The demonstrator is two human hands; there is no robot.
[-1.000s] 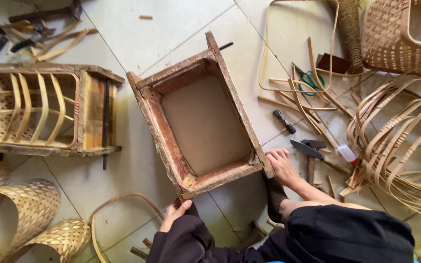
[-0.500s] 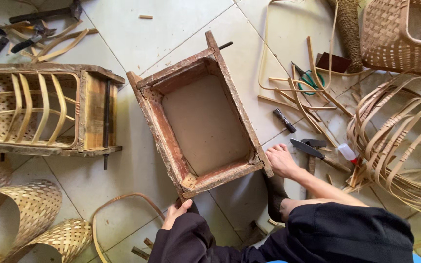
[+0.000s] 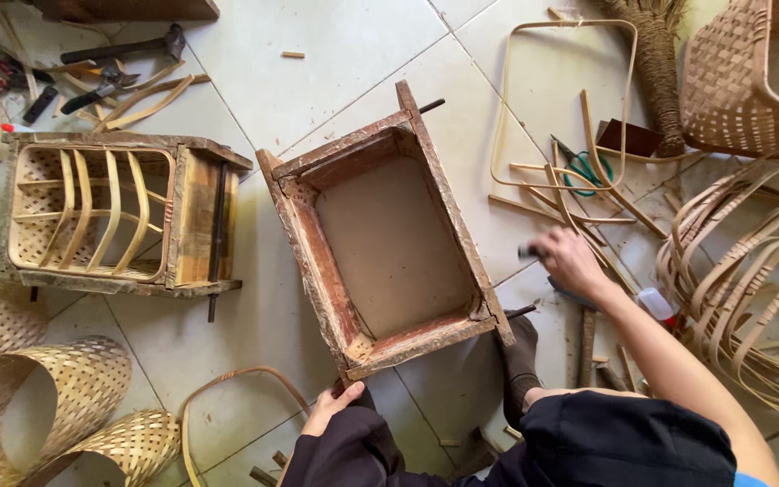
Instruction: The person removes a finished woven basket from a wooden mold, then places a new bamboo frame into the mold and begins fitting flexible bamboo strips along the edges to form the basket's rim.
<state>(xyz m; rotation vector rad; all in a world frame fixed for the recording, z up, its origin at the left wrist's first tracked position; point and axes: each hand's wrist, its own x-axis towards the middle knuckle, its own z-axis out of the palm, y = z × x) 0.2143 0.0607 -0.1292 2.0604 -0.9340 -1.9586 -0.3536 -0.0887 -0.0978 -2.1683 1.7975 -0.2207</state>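
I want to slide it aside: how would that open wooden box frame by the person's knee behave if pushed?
The wooden box frame looks rigid, with thick boards, probably heavy. Sitting flat on the tile floor, it should slide rather than tip.

Bare tile [image 3: 317, 81] above wooden box [image 3: 388, 243]; right side cluttered (cane strips [image 3: 579, 194]).

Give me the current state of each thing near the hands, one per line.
Wooden box frame: open side up, empty, on the floor tiles.
Left hand: touching the frame's near corner.
Right hand: blurred, over a small dark tool.
Green-handled scissors: lying on the floor, untouched.
Second frame: lying on the floor, woven basket inside.
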